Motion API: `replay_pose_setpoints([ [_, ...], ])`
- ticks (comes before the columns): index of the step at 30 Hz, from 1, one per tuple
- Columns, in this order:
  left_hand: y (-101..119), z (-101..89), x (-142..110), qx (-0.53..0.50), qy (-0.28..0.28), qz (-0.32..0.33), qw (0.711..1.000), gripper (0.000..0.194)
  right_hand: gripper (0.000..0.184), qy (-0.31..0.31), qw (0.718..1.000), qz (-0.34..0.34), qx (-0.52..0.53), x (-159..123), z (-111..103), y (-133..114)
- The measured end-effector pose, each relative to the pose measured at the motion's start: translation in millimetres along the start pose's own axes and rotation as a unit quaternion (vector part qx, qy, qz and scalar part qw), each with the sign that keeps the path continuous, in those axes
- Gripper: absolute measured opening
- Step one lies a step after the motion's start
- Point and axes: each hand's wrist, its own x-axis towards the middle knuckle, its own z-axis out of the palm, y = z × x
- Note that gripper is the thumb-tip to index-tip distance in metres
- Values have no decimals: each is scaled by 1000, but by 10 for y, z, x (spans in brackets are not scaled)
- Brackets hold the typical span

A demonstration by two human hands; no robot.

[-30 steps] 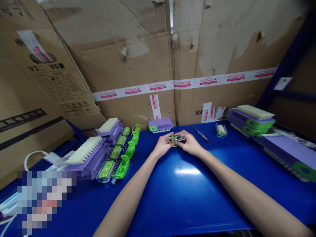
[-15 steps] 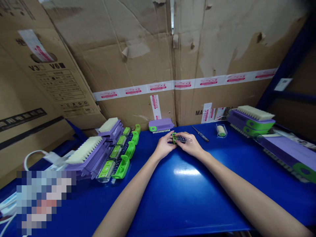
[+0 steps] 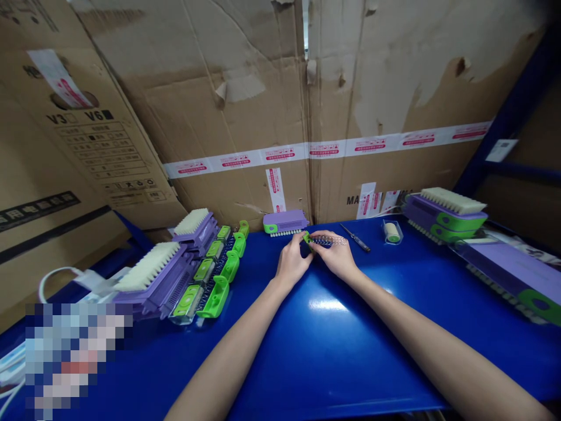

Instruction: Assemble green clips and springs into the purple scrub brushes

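Note:
My left hand (image 3: 293,259) pinches a small green plastic piece (image 3: 306,237) between thumb and fingers above the blue table. Close against it, my right hand (image 3: 336,256) grips a metal coil spring (image 3: 329,240), whose coils stick out to the right over the fingers. The spring's left end meets the green piece; fingers hide whether it is hooked or seated there. Just behind the hands lies a purple brush head (image 3: 287,221) with a green end and pale bristles facing down. A thin screwdriver (image 3: 356,238) rests to the right of my right hand.
At left stand purple brush parts (image 3: 149,266) beside rows of green caps (image 3: 214,297) and springs. A clear holder with a cream roller (image 3: 391,232) sits at right, near stacked purple-green brushes (image 3: 447,216). Cardboard (image 3: 236,117) walls the back of the blue table (image 3: 280,362).
The green piece has tilted in my left fingers. The spring has shifted slightly right and up with my right hand, and more of its coils show.

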Motion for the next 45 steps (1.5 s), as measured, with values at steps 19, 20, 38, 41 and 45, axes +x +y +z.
replay_pose_setpoints([
  [19,18,-53,-21,225,-2,142,964,49,36,71,929,241,271,-30,82,-98],
  [20,18,-53,-21,229,-3,147,962,49,37,71,928,249,268,-33,81,-99],
  [38,47,-62,-15,251,-18,190,949,45,38,64,904,301,297,-56,55,-103],
  [41,47,-64,-11,253,-6,188,949,42,39,68,920,278,269,-53,63,-85],
  [45,31,-48,-11,256,21,149,955,43,34,66,967,168,177,-45,68,-48],
])
